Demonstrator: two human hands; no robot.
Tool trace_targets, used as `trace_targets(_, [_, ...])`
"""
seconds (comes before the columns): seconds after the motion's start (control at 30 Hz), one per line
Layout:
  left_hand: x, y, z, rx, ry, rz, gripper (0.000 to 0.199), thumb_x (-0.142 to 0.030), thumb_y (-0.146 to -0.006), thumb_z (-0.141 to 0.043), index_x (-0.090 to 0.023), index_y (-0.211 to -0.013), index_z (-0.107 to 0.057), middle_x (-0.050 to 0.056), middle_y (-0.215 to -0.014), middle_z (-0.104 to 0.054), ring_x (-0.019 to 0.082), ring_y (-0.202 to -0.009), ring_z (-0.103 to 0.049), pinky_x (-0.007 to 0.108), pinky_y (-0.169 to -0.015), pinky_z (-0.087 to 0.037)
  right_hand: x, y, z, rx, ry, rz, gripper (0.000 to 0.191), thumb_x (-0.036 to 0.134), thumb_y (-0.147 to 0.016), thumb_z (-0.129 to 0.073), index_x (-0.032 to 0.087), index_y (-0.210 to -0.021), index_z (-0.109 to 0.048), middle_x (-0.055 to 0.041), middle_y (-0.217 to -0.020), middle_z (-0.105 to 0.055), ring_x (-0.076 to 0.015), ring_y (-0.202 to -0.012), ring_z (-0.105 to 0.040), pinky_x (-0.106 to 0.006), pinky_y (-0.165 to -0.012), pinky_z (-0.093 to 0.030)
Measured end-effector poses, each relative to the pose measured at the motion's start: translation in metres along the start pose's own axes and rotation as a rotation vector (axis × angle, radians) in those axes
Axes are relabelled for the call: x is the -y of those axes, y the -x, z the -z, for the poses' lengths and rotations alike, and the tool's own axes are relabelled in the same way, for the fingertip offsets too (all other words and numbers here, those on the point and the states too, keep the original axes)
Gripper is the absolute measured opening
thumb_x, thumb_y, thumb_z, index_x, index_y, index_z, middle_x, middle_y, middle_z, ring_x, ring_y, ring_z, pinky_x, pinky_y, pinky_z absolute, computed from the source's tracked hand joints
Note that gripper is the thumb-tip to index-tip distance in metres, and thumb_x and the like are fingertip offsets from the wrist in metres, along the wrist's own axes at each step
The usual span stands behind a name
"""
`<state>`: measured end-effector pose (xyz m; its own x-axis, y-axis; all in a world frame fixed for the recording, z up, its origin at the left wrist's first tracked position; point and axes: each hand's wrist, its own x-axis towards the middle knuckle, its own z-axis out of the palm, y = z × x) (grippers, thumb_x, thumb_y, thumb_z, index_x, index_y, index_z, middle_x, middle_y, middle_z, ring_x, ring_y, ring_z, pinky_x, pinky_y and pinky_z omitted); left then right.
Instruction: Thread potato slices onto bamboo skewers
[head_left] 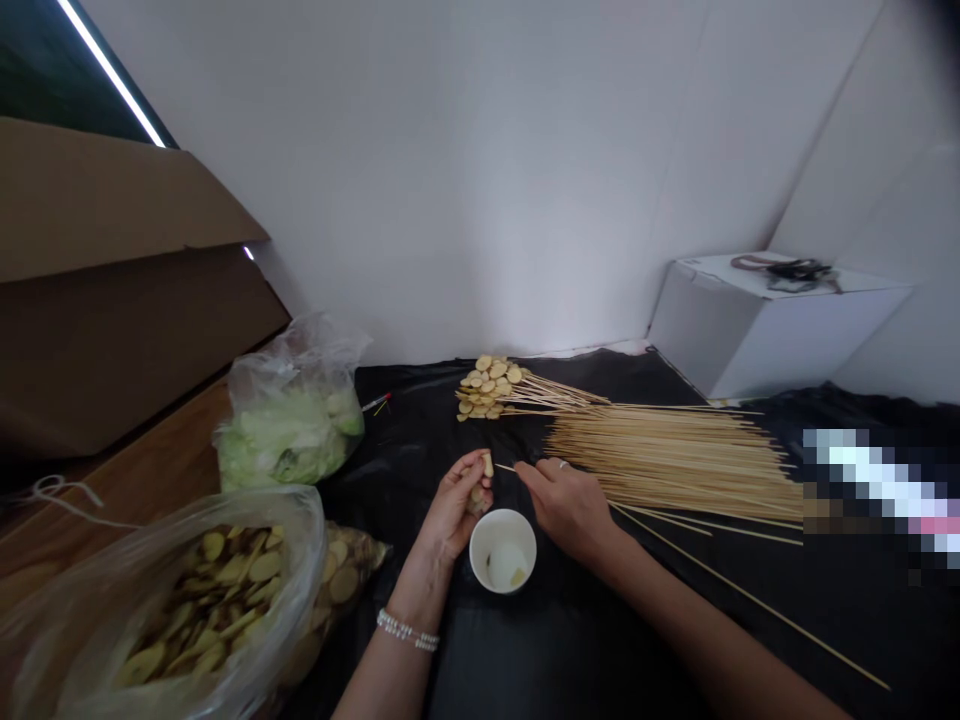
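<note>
My left hand (459,500) is closed round a few pale round slices, which look like potato; one potato slice (488,465) stands up between thumb and fingertips. My right hand (566,500) pinches a thin bamboo skewer (505,467), its tip pointing left at that slice with a small gap between. Just below and between both hands sits a white cup (503,552) with a small yellowish piece inside. Beyond them lies a pile of skewered slices (489,382), their sticks running to the right. A broad bundle of bare skewers (675,455) lies beside my right hand.
At the left, an open plastic bag of slices (225,580) stands before a clear bag of pale green vegetables (292,430). A loose skewer (757,597) lies at the right on the black sheet (517,660). A white box (780,330) with a dark cord stands behind.
</note>
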<state>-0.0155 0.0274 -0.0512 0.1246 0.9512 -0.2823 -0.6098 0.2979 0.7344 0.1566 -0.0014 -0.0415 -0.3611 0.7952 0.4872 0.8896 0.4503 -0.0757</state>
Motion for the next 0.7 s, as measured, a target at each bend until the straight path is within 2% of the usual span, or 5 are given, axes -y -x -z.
trace_targets(0.7, [0.0006,0.0005,-0.0005,0.001,-0.058,-0.013,0.036,-0.02,-0.06,-0.081,-0.015,-0.093,-0.069,-0.001,-0.06,-0.057,0.004,-0.048,-0.049,0.013,-0.044,-0.039,0.0037,-0.0001,0.0032,0.062,0.026,0.0,0.025,0.018,-0.09,-0.043,0.024,-0.105,-0.063,-0.0031,-0.078,-0.062,-0.015,-0.074,-0.053,-0.029,-0.056,-0.025])
